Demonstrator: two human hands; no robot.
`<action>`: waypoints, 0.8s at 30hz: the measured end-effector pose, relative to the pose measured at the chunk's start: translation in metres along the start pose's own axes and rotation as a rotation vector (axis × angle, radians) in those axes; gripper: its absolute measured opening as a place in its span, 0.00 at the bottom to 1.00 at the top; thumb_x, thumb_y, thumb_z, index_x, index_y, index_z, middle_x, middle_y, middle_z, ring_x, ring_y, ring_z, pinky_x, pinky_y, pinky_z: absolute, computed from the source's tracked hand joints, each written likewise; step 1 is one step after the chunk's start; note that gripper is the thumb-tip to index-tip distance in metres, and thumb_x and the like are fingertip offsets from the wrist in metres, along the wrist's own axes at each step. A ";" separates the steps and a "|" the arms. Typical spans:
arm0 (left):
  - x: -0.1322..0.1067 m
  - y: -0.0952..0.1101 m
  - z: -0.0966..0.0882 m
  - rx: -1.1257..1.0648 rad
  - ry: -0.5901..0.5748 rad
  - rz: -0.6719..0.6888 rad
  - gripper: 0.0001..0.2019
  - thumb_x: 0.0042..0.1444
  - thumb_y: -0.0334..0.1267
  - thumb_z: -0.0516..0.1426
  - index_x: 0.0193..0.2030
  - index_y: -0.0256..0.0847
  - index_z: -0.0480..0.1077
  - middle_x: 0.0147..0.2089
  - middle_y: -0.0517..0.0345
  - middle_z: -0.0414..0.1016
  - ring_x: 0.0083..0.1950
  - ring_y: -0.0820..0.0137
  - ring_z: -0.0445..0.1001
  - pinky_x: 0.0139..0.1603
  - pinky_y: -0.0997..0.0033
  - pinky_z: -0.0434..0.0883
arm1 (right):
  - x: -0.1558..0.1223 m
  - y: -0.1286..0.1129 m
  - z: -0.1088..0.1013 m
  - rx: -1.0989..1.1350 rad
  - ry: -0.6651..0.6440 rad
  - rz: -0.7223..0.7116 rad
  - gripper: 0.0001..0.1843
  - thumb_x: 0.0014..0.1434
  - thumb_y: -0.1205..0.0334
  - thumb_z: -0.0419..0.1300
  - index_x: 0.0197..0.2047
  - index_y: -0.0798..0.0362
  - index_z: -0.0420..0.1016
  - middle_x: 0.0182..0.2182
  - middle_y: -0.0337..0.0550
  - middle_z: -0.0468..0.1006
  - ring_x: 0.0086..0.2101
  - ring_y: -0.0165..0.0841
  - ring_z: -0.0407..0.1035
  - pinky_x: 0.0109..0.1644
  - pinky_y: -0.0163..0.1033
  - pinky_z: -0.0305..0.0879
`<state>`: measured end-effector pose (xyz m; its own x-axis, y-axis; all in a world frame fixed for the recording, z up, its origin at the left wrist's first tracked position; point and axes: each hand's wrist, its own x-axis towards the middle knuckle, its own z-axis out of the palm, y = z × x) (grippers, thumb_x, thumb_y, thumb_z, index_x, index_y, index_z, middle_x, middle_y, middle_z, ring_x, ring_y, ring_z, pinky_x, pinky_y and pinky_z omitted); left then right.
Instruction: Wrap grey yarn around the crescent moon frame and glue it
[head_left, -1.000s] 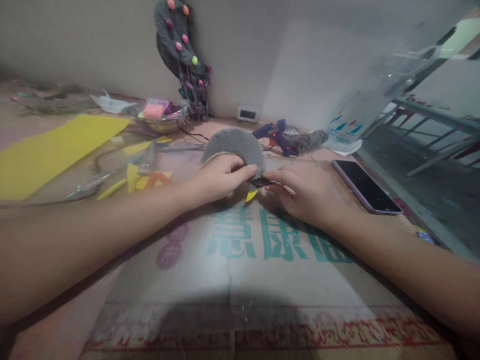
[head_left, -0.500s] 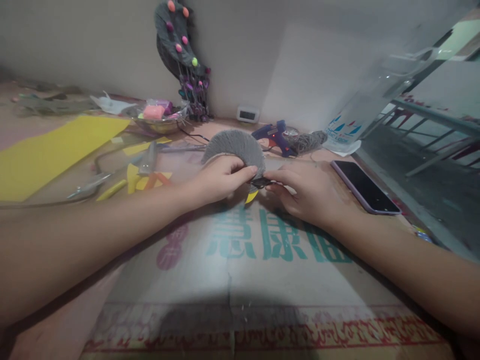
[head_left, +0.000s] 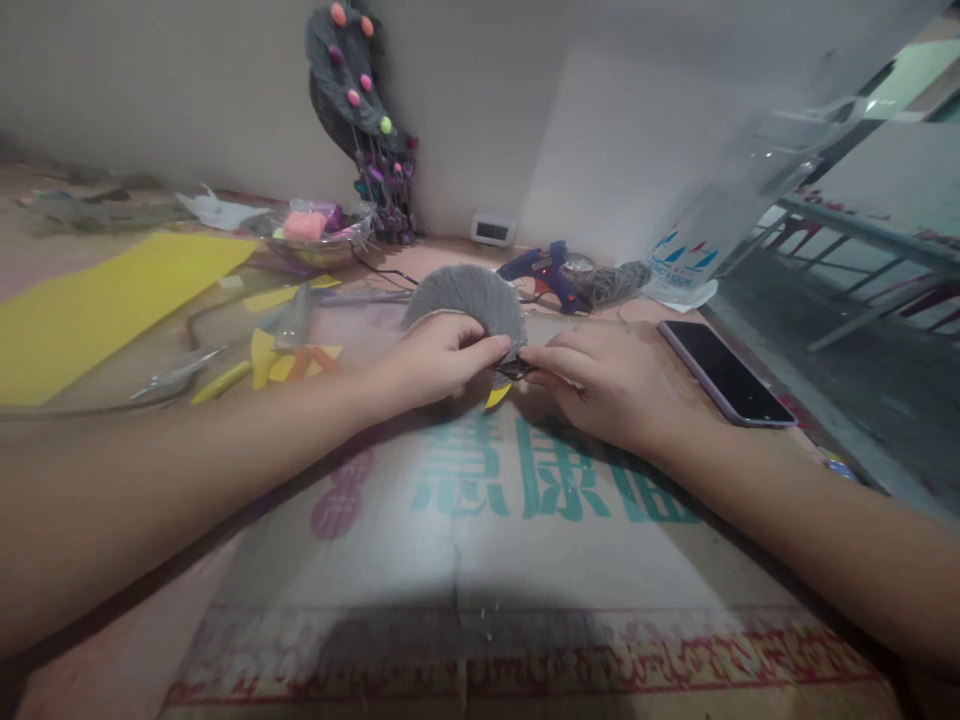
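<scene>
- Crescent (head_left: 469, 290): grey, yarn-wound, over the cardboard (head_left: 375, 570); it serves as landmark for all positions below.
- Left hand (head_left: 442, 355): closed on the crescent's near side, thumb pressed over the face. Judged risk: if the thumb eases, the crescent may swivel and its windings slip along the curve.
- Right hand (head_left: 607, 385): thumb and forefinger seemingly pinching a dark strand (head_left: 514, 370) at the crescent's right tip. Judged risk: a hard tug could bend the tip; a loose pinch could let turns slacken.
- Yellow tip (head_left: 497, 396): protruding below the crescent's right end. Judged risk: uncovered patches, should the turns be spaced unevenly there.
- Glue gun (head_left: 544, 270): just behind and right of the crescent, red light showing. Judged risk: a burn, if hot, should a hand stray backward.
- Yarn (head_left: 615, 285): right of the crescent, beyond the gun. Judged risk: snagging on it; any link to the strand cannot be told.
</scene>
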<state>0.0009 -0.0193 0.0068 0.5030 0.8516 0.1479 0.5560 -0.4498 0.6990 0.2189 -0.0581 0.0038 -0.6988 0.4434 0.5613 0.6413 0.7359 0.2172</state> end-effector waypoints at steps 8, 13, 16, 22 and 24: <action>0.000 0.001 0.000 0.012 -0.003 0.010 0.22 0.62 0.49 0.52 0.20 0.39 0.65 0.18 0.61 0.65 0.23 0.73 0.63 0.26 0.70 0.53 | -0.003 0.000 0.004 0.008 0.012 0.070 0.13 0.69 0.64 0.52 0.45 0.53 0.79 0.32 0.45 0.81 0.33 0.36 0.72 0.37 0.40 0.63; 0.001 0.000 -0.002 0.014 0.014 0.033 0.23 0.63 0.48 0.51 0.19 0.39 0.65 0.18 0.60 0.65 0.24 0.73 0.64 0.27 0.70 0.54 | -0.002 -0.002 -0.001 0.052 -0.039 0.145 0.13 0.67 0.63 0.53 0.49 0.53 0.77 0.35 0.47 0.81 0.37 0.38 0.73 0.39 0.41 0.64; 0.000 0.001 -0.002 0.027 0.024 0.028 0.23 0.63 0.48 0.51 0.19 0.39 0.66 0.18 0.60 0.66 0.24 0.73 0.64 0.27 0.70 0.54 | -0.002 -0.002 -0.001 0.066 -0.018 0.130 0.12 0.67 0.64 0.53 0.47 0.52 0.77 0.34 0.46 0.81 0.36 0.38 0.73 0.39 0.41 0.64; 0.000 0.004 -0.001 0.020 0.023 0.001 0.23 0.62 0.50 0.52 0.19 0.40 0.65 0.18 0.61 0.65 0.24 0.73 0.63 0.26 0.70 0.54 | -0.001 -0.004 0.001 0.015 -0.034 0.108 0.12 0.68 0.64 0.52 0.46 0.52 0.77 0.33 0.45 0.81 0.34 0.36 0.72 0.38 0.40 0.63; 0.000 0.004 -0.001 0.024 0.020 0.000 0.23 0.61 0.50 0.52 0.19 0.40 0.65 0.18 0.61 0.65 0.24 0.73 0.63 0.26 0.70 0.54 | -0.001 -0.004 0.001 0.010 -0.035 0.102 0.12 0.68 0.64 0.52 0.46 0.53 0.77 0.33 0.45 0.81 0.34 0.36 0.72 0.38 0.40 0.63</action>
<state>0.0026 -0.0208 0.0103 0.4893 0.8570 0.1620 0.5717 -0.4554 0.6825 0.2168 -0.0607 0.0019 -0.6406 0.5337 0.5521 0.7068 0.6909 0.1521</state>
